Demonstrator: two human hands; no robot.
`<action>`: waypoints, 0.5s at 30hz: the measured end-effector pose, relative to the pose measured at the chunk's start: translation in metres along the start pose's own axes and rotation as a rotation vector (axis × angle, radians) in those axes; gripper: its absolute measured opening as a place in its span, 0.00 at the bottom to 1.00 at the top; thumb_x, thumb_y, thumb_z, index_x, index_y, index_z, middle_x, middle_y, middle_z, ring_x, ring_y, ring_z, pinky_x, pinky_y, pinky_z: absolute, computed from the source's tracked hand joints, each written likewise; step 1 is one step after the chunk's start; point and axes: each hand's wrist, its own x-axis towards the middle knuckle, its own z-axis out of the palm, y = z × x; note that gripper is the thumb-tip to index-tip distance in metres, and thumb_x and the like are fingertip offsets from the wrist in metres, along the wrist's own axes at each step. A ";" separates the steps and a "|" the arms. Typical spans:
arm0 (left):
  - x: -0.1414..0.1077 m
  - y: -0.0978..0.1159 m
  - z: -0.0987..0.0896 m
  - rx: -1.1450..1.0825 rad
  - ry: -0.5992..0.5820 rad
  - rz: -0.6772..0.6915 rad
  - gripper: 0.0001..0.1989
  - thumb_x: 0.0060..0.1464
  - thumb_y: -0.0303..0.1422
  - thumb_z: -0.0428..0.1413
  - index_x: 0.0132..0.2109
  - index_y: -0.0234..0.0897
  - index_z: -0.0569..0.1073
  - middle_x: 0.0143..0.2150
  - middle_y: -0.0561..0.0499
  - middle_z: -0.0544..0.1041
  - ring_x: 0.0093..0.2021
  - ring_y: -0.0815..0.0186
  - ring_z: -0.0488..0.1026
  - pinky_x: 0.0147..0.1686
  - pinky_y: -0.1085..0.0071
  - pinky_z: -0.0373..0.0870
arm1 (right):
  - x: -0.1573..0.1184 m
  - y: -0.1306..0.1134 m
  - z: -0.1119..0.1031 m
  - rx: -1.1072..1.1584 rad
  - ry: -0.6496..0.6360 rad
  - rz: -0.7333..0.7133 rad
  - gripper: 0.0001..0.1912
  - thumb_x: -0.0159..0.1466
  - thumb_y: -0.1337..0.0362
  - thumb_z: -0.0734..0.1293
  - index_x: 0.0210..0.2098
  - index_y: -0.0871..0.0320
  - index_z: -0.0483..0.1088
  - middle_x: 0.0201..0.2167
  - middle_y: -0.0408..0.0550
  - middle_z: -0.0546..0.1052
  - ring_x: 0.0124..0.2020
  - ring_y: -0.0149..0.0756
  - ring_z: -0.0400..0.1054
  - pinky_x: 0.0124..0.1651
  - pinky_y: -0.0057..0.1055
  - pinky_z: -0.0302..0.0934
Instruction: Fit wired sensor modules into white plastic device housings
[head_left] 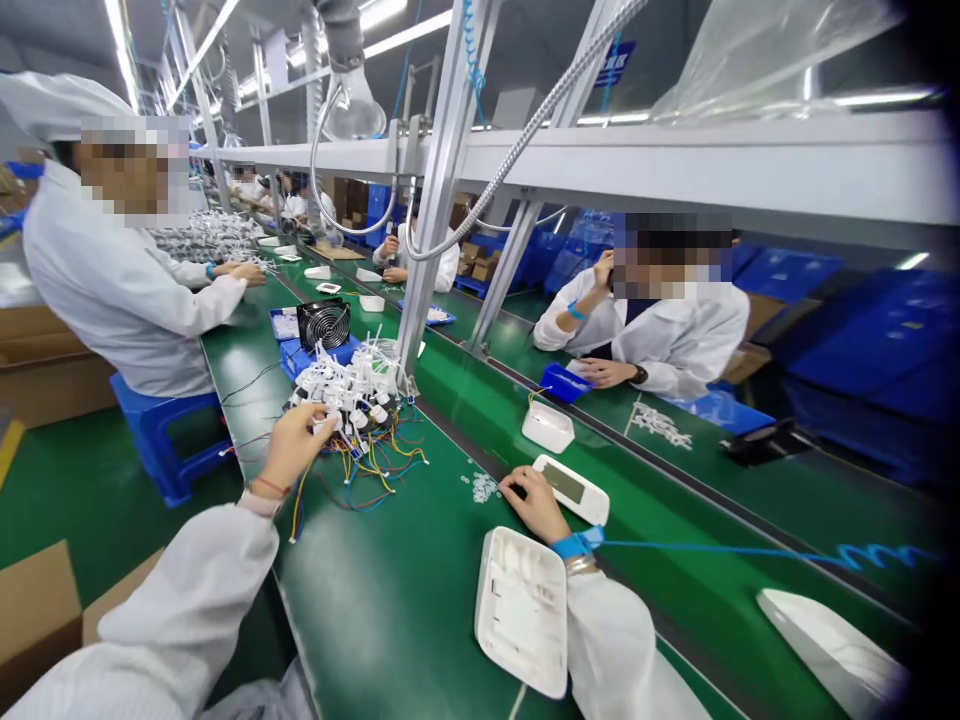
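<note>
My left hand (294,447) reaches into a heap of white wired components (352,390) with red, yellow and blue leads (375,465) on the green workbench (375,620). Its fingertips seem pinched on one small white part. My right hand (532,503) rests by a white plastic unit with a small display (566,488), close to a scatter of tiny white parts (484,487). Whatever lies under those fingers is hidden. Below that wrist lies an open white plastic housing (521,610), its hollow side up.
A black wire-guarded fan (324,324) stands beyond the heap, beside blue trays. A white-coated co-worker (120,270) sits at the left on a blue stool (169,440). Another (645,320) sits across a central aluminium rack post (439,190). A white housing piece (829,650) lies at the lower right.
</note>
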 end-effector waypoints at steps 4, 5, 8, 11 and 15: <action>0.034 -0.014 0.016 0.268 -0.071 -0.007 0.18 0.50 0.44 0.54 0.43 0.35 0.70 0.30 0.47 0.73 0.32 0.60 0.71 0.31 0.69 0.64 | -0.001 0.002 0.003 -0.025 0.015 0.019 0.10 0.58 0.60 0.61 0.26 0.56 0.71 0.33 0.49 0.69 0.38 0.40 0.62 0.45 0.38 0.55; 0.037 -0.016 0.021 0.274 -0.103 -0.016 0.17 0.50 0.43 0.54 0.42 0.35 0.70 0.29 0.48 0.73 0.30 0.60 0.71 0.30 0.70 0.63 | -0.002 0.002 0.003 -0.026 0.019 0.025 0.09 0.58 0.61 0.61 0.26 0.56 0.71 0.34 0.50 0.69 0.39 0.41 0.62 0.45 0.38 0.55; 0.030 -0.019 0.028 0.143 -0.114 -0.075 0.13 0.51 0.40 0.52 0.39 0.35 0.70 0.25 0.50 0.73 0.27 0.62 0.71 0.30 0.71 0.64 | -0.002 0.001 0.003 -0.029 0.026 0.032 0.09 0.57 0.62 0.62 0.25 0.57 0.71 0.38 0.50 0.69 0.41 0.41 0.61 0.47 0.39 0.54; 0.016 -0.012 0.019 -0.059 -0.018 -0.090 0.13 0.51 0.40 0.52 0.39 0.35 0.71 0.28 0.50 0.75 0.28 0.64 0.72 0.31 0.71 0.67 | -0.003 0.001 0.004 -0.026 0.021 0.028 0.09 0.57 0.62 0.62 0.24 0.57 0.70 0.40 0.50 0.69 0.43 0.42 0.61 0.48 0.39 0.53; 0.011 0.016 -0.004 -0.079 0.143 0.059 0.12 0.52 0.38 0.52 0.39 0.36 0.72 0.31 0.50 0.75 0.30 0.65 0.70 0.34 0.71 0.66 | -0.004 0.000 0.005 -0.024 0.016 0.036 0.08 0.57 0.62 0.62 0.25 0.57 0.70 0.40 0.50 0.69 0.43 0.42 0.61 0.48 0.40 0.53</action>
